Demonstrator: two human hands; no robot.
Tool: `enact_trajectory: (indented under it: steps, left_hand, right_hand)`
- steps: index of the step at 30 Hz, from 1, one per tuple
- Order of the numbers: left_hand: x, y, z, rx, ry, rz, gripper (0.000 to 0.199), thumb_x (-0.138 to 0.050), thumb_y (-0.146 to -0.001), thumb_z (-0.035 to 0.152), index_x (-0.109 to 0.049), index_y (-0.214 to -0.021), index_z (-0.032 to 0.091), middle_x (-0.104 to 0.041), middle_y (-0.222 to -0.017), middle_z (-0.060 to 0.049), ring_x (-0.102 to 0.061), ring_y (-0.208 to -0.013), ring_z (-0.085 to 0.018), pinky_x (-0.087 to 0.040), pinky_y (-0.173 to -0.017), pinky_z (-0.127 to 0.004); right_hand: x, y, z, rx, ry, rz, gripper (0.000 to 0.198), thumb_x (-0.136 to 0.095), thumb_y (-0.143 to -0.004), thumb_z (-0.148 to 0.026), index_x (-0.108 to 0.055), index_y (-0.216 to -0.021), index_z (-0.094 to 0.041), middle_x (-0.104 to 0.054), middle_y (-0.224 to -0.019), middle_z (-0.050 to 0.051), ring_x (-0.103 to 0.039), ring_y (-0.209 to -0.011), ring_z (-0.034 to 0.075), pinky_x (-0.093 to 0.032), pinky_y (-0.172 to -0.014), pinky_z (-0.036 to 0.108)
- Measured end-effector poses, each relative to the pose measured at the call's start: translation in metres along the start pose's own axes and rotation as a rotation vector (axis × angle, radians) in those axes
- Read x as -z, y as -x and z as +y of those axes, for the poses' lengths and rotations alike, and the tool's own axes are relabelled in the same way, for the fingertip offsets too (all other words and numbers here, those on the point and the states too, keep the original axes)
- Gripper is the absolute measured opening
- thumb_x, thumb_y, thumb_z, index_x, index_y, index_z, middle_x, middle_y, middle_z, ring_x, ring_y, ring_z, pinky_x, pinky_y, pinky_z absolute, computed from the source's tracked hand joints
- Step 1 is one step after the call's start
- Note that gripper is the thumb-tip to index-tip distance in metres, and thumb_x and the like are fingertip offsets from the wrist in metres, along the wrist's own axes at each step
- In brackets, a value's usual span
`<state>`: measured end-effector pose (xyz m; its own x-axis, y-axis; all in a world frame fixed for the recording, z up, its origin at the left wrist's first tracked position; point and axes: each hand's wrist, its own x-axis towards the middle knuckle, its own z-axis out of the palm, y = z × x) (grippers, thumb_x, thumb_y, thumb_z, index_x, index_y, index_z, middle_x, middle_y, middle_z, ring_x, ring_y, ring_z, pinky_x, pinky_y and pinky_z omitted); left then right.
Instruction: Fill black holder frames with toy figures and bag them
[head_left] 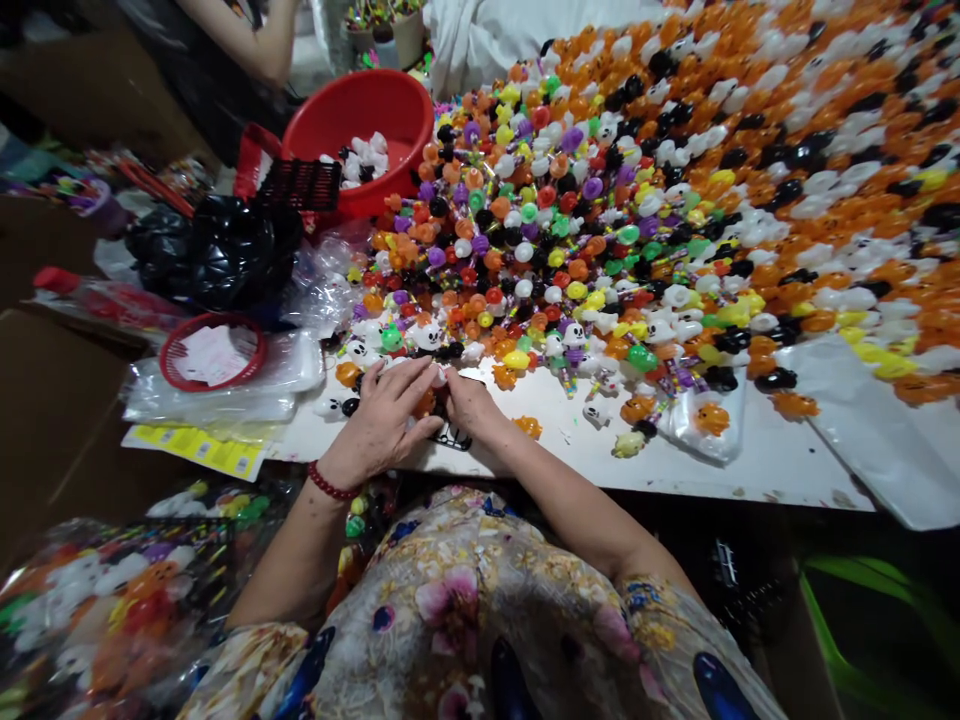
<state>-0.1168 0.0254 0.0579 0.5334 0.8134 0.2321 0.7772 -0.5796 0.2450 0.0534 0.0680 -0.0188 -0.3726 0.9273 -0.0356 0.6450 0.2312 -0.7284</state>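
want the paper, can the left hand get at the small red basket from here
Probably yes: only low toys and flat bags seem to lie between the left hand and the basket.

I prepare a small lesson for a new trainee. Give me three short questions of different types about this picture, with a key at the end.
1. True or false: the left hand and the right hand are close together, near the front edge of the white table.

2. Choose one. The pieces in the large red basin are:
A) orange and green
B) white and black
C) purple and yellow

3. Fill the gap: the red bead bracelet is on the person's ____ wrist.

Key: 1. True. 2. B. 3. Left.
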Motion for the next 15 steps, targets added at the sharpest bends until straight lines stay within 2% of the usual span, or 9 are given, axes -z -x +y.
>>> enact_trajectory:
  steps: [7,11,15]
  left_hand:
    - [-0.001,-0.004,0.000,-0.033,-0.032,0.027,0.052,-0.039,-0.097,0.046,-0.044,-0.144,0.025,-0.051,-0.146,-0.013,-0.048,-0.131,-0.028,-0.018,-0.116,-0.053]
    - [-0.001,-0.007,0.001,-0.034,-0.034,0.008,0.052,-0.038,-0.097,0.045,-0.042,-0.145,0.025,-0.049,-0.149,-0.012,-0.047,-0.132,-0.028,-0.016,-0.116,-0.053]
    - [-0.004,-0.008,0.001,-0.039,-0.052,0.002,0.049,-0.036,-0.098,0.042,-0.045,-0.143,0.026,-0.052,-0.146,-0.011,-0.048,-0.131,-0.028,-0.015,-0.116,-0.055]
  right_hand:
    - [0.002,-0.004,0.009,0.137,-0.216,-0.008,0.022,-0.050,-0.087,-0.014,-0.066,-0.100,-0.020,-0.071,-0.091,0.002,-0.062,-0.082,0.018,-0.046,-0.079,0.027]
    - [-0.004,-0.003,0.011,0.132,-0.186,0.025,0.024,-0.049,-0.085,-0.010,-0.066,-0.098,-0.019,-0.069,-0.094,0.004,-0.060,-0.085,0.018,-0.046,-0.083,0.029]
    - [-0.009,-0.003,0.008,0.141,-0.122,0.022,0.020,-0.050,-0.088,-0.012,-0.066,-0.099,-0.017,-0.069,-0.099,0.007,-0.060,-0.091,0.019,-0.047,-0.087,0.031]
